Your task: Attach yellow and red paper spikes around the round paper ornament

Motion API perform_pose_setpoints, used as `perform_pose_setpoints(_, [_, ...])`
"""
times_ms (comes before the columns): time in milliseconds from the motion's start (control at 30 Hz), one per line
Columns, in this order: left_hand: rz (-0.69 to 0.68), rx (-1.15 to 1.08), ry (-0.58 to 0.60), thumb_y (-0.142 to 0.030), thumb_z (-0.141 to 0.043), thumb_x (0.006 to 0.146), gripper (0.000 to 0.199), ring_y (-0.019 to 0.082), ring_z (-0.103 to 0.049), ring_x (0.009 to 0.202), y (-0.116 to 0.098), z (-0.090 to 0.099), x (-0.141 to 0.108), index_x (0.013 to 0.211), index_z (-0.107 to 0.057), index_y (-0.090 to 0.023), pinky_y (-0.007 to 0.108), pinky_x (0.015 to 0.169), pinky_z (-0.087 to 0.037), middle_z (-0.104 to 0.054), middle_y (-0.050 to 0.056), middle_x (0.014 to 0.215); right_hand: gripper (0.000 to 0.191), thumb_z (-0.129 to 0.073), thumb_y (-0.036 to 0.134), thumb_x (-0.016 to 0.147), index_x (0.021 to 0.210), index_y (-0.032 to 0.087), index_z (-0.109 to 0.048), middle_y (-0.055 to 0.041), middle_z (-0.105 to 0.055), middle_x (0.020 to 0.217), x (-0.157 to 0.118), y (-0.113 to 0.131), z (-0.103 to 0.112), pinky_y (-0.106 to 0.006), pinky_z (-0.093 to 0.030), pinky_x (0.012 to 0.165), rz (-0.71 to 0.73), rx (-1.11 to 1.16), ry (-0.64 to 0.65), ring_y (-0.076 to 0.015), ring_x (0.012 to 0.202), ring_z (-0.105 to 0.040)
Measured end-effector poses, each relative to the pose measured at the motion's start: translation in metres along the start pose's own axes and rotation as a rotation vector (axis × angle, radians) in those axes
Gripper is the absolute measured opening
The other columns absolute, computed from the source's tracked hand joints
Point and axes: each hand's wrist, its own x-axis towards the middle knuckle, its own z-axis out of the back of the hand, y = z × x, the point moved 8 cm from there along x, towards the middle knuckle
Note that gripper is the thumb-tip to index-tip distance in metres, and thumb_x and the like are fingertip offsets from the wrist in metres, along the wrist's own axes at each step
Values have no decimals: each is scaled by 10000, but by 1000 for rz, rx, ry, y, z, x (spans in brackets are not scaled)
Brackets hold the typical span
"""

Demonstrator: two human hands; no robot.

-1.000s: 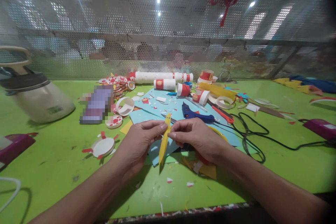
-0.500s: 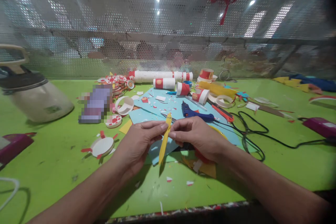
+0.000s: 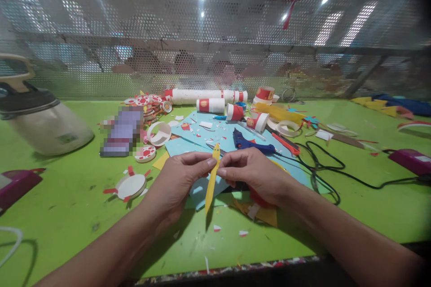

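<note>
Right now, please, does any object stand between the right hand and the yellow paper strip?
Nothing visible does. The right hand is right at the edge of the yellow paper strip, which the left hand pinches. The blue glue gun lies beyond, out of the way.

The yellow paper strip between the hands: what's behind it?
Light blue sheets and the green table show behind the yellow paper strip, with a dark pointed tool near its top end. Whatever lies directly behind it or the left hand and right hand is covered.
</note>
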Motion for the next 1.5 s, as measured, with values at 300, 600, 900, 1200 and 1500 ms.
perform_pose_setpoints(300, [1, 21, 63, -294, -737, 661, 170, 176, -591, 726, -1, -4, -2, 768, -706, -165, 341, 791, -431, -686, 60, 773, 109, -660, 238, 702, 674, 134, -644, 30, -514, 565, -1, -1, 1, -235, -327, 526, -11, -25, 66, -77, 517, -412])
perform_pose_setpoints(600, [-9, 105, 73, -310, -719, 678, 166, 178, -581, 725, -3, -5, -1, 732, -677, -158, 313, 725, -411, -665, 46, 743, 158, -683, 291, 704, 692, 137, -647, 22, -524, 598, -4, -1, 1, -230, -333, 524, -56, -44, 94, -79, 529, -414])
perform_pose_setpoints(900, [19, 103, 90, -293, -703, 686, 132, 147, -539, 662, -2, -8, -4, 697, -669, -166, 285, 659, -397, -645, 37, 708, 142, -675, 278, 712, 694, 139, -651, 29, -521, 591, -4, -1, 2, -229, -324, 523, -62, -54, 104, -76, 519, -403])
perform_pose_setpoints(1200, [11, 122, 115, -289, -686, 699, 123, 158, -539, 700, -1, -9, -3, 692, -658, -169, 305, 713, -400, -634, 35, 720, 98, -659, 229, 729, 696, 137, -647, 25, -512, 594, -4, 0, 0, -230, -320, 525, -57, -37, 125, -76, 528, -395])
perform_pose_setpoints(1500, [-17, 128, 116, -304, -679, 706, 152, 130, -502, 682, -4, -10, -2, 712, -621, -163, 272, 686, -383, -583, 1, 698, 127, -641, 238, 748, 783, 124, -681, 6, -549, 646, -5, 1, 3, -223, -353, 542, -38, -131, 110, -80, 561, -430])
